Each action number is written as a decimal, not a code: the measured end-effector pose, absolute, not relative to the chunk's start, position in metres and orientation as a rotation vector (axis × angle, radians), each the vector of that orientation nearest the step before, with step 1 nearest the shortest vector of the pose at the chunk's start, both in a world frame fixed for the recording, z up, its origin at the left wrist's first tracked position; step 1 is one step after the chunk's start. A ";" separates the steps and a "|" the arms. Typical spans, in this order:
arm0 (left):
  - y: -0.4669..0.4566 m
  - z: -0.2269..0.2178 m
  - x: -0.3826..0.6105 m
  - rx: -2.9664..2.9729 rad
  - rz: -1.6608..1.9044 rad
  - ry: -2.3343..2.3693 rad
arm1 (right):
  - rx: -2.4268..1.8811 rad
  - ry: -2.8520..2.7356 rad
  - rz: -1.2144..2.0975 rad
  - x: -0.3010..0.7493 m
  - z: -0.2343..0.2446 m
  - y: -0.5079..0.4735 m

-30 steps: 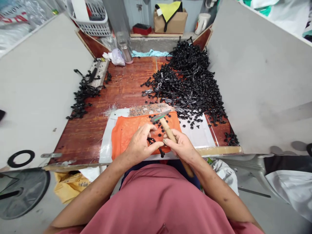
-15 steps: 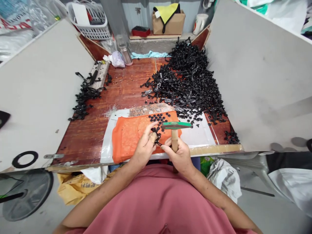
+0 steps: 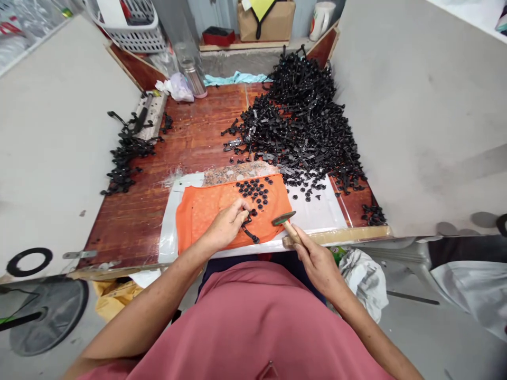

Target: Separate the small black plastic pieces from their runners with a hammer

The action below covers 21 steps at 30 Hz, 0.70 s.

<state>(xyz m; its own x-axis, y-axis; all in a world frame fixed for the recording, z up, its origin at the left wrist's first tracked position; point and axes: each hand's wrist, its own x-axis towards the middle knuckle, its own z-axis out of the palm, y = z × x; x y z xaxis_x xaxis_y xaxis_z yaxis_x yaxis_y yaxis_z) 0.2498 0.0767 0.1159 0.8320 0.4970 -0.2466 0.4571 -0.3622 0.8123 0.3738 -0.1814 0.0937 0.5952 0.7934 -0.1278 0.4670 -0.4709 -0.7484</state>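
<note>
My left hand [image 3: 227, 224] pinches a small black plastic part [image 3: 249, 234] against the orange cloth [image 3: 198, 211] near the table's front edge. My right hand [image 3: 317, 261] grips the wooden handle of a small hammer [image 3: 285, 220] with a green head. The hammer head hovers just right of the black part, low over the cloth. A cluster of small black round pieces [image 3: 255, 190] lies on the cloth beyond my left fingers.
A big heap of black plastic parts [image 3: 304, 126] fills the right of the wooden table [image 3: 198, 137]. A smaller pile [image 3: 127, 155] sits at the left. Grey boards [image 3: 415, 116] wall both sides. A jar [image 3: 194, 79] and basket [image 3: 130, 26] stand behind.
The right hand drew back toward my body and lowered the hammer, its head now tilted beside the part. The left hand stayed on the cloth holding the part. The camera tipped slightly.
</note>
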 end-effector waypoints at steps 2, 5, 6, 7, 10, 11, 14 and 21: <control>0.076 0.114 0.251 2.037 0.053 0.700 | -2.136 -0.991 0.619 0.372 0.091 -0.181; 0.076 0.110 0.250 2.040 0.052 0.695 | -2.110 -0.988 0.618 0.373 0.090 -0.180; 0.076 0.109 0.250 2.032 0.053 0.697 | -2.101 -0.992 0.617 0.373 0.089 -0.180; 0.076 0.108 0.249 2.022 0.056 0.700 | -2.095 -0.995 0.617 0.374 0.089 -0.180; 0.076 0.106 0.249 2.014 0.065 0.700 | -2.113 -0.989 0.617 0.374 0.087 -0.180; 0.076 0.105 0.250 2.020 0.065 0.700 | -2.126 -0.982 0.620 0.374 0.086 -0.180; 0.076 0.106 0.250 2.039 0.050 0.705 | -2.148 -0.963 0.635 0.374 0.086 -0.180; 0.074 0.107 0.250 2.081 0.038 0.716 | -2.129 -0.970 0.635 0.373 0.086 -0.181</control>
<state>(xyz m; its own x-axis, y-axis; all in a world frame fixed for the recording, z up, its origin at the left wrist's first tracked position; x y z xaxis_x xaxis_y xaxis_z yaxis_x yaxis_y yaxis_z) 0.2501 0.0744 0.1074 0.8311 0.5031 -0.2368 0.4749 -0.4207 0.7729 0.3734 -0.1812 0.0862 0.5990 0.7884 -0.1402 0.4443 -0.4729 -0.7609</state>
